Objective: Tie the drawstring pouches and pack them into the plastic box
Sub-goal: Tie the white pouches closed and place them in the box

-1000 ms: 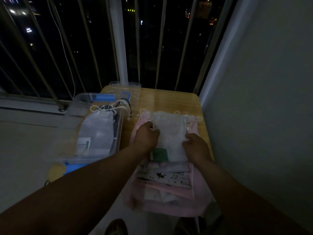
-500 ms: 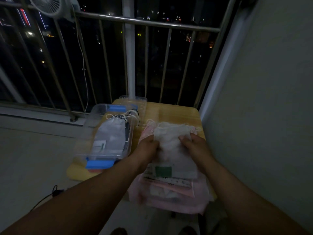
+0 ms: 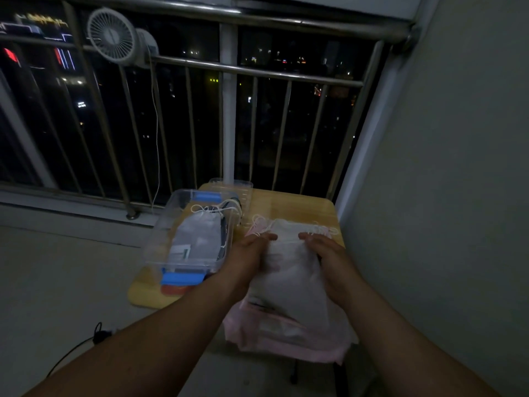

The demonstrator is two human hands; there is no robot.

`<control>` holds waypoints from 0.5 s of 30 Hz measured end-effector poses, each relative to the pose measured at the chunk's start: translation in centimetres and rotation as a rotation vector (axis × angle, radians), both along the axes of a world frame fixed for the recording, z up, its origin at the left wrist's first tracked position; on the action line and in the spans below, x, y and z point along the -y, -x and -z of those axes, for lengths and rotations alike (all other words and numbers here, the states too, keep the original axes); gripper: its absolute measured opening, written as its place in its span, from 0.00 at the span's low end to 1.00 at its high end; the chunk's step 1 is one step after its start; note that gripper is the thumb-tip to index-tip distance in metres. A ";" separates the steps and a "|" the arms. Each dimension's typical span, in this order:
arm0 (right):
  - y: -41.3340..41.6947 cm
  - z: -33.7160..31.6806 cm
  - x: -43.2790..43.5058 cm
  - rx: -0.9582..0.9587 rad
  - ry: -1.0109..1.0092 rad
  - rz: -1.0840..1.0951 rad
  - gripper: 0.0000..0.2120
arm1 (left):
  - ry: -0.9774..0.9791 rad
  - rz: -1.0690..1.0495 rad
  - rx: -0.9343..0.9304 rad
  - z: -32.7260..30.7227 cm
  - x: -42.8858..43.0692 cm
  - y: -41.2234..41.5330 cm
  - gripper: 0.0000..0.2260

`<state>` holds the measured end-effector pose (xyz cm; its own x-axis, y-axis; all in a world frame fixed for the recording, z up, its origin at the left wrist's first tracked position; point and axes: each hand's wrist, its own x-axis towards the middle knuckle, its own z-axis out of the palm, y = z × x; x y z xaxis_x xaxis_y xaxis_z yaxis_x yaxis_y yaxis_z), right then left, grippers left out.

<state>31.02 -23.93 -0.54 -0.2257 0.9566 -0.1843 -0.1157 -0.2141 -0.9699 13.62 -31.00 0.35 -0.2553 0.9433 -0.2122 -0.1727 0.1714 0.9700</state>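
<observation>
Pouch (image 3: 200, 239) lies tied in the box (image 3: 157, 242); left hand (image 3: 249, 255) and right hand (image 3: 327, 252) apparently grip the next pouch (image 3: 290, 279); pile (image 3: 286, 342) waits.

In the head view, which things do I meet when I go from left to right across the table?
plastic box → left hand → white pouch → right hand
</observation>
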 end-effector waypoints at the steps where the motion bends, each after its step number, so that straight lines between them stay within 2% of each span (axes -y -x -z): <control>1: 0.1 -0.2 0.0 -0.029 0.033 0.011 0.09 | 0.006 -0.009 0.017 -0.3 0.0 0.1 0.13; 4: 0.1 -0.6 0.3 -0.202 0.174 0.000 0.08 | 0.038 -0.018 0.117 -0.5 0.0 0.5 0.15; 6: -0.2 -0.8 0.7 -0.313 0.251 0.003 0.09 | 0.062 -0.062 0.259 -0.3 0.1 0.8 0.16; 11: -1.4 -0.7 1.0 -0.461 0.305 0.120 0.08 | -0.019 -0.148 0.579 0.1 -0.4 1.8 0.16; 13: -1.5 -0.8 1.1 -0.483 0.322 0.136 0.11 | -0.031 -0.177 0.645 0.0 -0.4 1.7 0.18; 15: -1.1 -1.1 1.1 -0.426 0.317 0.150 0.13 | -0.004 -0.167 0.620 -0.2 -0.2 1.2 0.19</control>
